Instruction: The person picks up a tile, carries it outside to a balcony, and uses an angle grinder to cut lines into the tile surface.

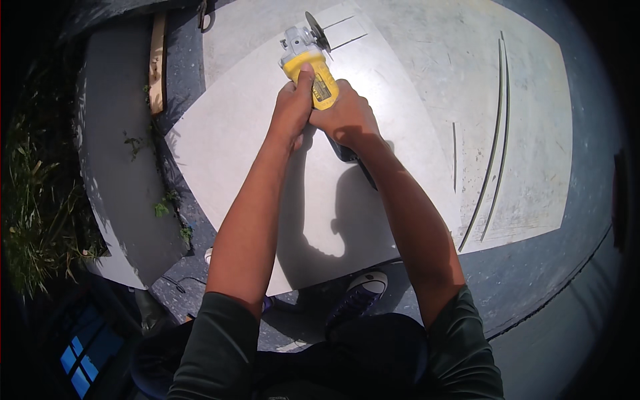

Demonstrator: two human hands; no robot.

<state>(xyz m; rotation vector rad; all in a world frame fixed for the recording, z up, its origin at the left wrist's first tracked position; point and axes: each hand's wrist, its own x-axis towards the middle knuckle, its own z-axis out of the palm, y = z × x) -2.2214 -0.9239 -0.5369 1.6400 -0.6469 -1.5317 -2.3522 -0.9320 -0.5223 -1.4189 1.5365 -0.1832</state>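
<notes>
A yellow and grey angle grinder (308, 61) is held between my two hands over a large pale sheet (227, 147). My left hand (293, 103) grips its left side near the front, the thumb lying along the yellow body. Around the rear of the body, my right hand (347, 115) is closed, and the black back end (343, 150) shows below it. The grinder's dark disc (317, 31) stands upright on edge at the far end, beside two dark parallel lines (347, 41) on the sheet. Whether the disc touches the sheet or spins I cannot tell.
Under the pale sheet lies a larger worn board (533, 133) with long thin dark strips (497, 133) on its right. A wooden plank (157, 63), a grey low wall (120, 133) and grass (40, 193) are on the left. My shoe (363, 293) stands by the sheet's near edge.
</notes>
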